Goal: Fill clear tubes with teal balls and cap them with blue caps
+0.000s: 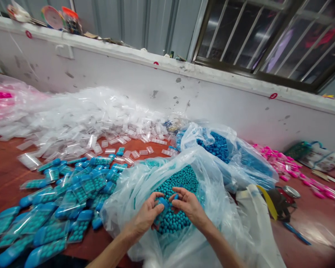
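Note:
My left hand is closed around a rounded blue piece, partly covered by the fingers; it resembles the blue ends of the packs nearby. My right hand pinches a small blue piece between thumb and fingers. Both hands hover over the opening of a large clear plastic bag, a short gap between them. Inside the bag lies a mass of small teal beads. To the left, several clear flat packs with blue ends hold teal beads in a loose pile.
Many clear empty cases are heaped along the wall. Behind the bead bag, another plastic bag holds blue pieces. Pink pieces spread at the right, near a blue pen-like stick and a white cloth-like sack.

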`<state>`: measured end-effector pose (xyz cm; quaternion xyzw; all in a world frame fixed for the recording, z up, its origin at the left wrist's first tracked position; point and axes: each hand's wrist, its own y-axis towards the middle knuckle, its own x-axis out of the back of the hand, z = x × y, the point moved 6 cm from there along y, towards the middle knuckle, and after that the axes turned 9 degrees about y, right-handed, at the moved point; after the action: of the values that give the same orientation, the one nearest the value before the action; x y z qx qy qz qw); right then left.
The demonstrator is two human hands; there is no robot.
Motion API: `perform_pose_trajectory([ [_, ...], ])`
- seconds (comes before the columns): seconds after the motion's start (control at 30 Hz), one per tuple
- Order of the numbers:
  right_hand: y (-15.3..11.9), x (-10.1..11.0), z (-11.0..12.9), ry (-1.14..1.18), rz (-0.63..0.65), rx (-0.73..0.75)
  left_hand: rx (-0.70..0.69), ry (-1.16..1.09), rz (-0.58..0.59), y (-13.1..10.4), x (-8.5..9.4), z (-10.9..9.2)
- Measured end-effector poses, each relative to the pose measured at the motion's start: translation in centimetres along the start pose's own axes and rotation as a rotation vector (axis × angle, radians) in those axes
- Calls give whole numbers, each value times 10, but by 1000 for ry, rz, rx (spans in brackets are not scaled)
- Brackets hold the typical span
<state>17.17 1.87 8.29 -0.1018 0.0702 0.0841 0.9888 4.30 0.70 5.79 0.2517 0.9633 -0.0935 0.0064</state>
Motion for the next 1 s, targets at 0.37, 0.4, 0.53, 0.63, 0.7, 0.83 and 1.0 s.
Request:
perform_pose_trajectory([
  [0.37, -27, -43, 6, -827, 46, 142, -47, -145, -152, -3, -1, -14],
  [0.4, -27, -45, 5, -849, 21, 173, -45, -157, -162, -3, -2, -14],
  [0.53, -30, -52, 1, -847, -15, 309, -26, -152, -195, -6, -5, -13],
  [0.63, -34, -54, 2, -852, -23, 366, -18, -128, -206, -8, -6, -12],
  [0.7, -35, -55, 1, -881, -37, 385, -19, -92, -232, -7, -5, -11],
  [0.83, -32, -55, -8, -949, -93, 359, -27, 48, -327, -4, 0, -5],
  [1.0, -34, -58, -23, -890, -4, 241, -69, 183, -388, -9, 4, -2],
])
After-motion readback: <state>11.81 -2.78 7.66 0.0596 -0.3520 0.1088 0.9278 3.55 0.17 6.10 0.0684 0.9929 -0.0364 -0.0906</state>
